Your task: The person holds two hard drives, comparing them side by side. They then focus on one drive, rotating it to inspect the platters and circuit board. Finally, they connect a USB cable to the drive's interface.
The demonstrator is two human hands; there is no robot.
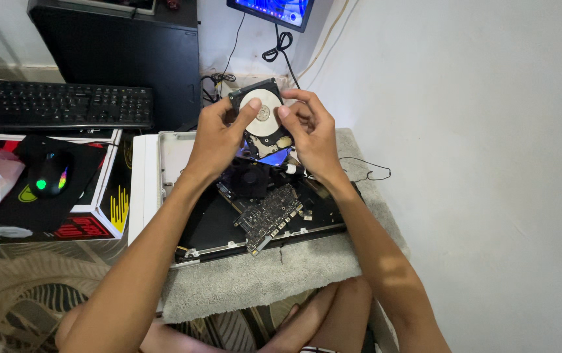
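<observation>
The opened hard drive (263, 117) showed a mirror-bright, smooth metal platter set in a matt black casing; below it the circuit board (269, 216) looked dull and dark, rough with small components, lying in an opened laptop shell (215, 225) whose inside was black and slightly glossy with a pale, smooth edge. The grey cloth (281, 274) underneath looked soft, matt and nubbly, like towelling; the keyboard (59, 104) was matt black plastic; the mouse (49, 175) was glossy dark plastic on a matt black fabric pad (82, 163); the wall (477, 131) was smooth, matt white.
</observation>
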